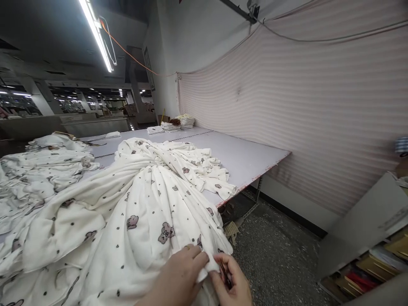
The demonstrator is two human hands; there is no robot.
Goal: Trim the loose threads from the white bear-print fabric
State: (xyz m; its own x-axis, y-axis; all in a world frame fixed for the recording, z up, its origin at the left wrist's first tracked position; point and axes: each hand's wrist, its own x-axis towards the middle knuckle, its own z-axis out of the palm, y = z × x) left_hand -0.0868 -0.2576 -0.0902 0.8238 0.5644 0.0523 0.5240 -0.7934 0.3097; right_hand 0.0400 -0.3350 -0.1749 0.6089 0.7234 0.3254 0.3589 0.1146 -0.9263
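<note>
A large bunched heap of white fleece fabric [146, 204], printed with small dark dots and mauve animal figures, spreads over the table and falls toward me. At its near right edge my left hand [181, 272] is closed on a fold of the cloth. Close beside it, my right hand [232, 280] is curled around thread snips [225, 275], small and dark, mostly hidden by the fingers. Its fingertips are at the fabric edge by my left hand. Whether the blades touch the cloth I cannot tell.
Another pile of the printed fabric [41, 170] lies at the left. Folded white stacks [186, 121] stand at the back of the pale table [248, 157]. A striped cloth sheet [302, 97] hangs along the right wall. At lower right stands a shelf unit [357, 238] holding packets.
</note>
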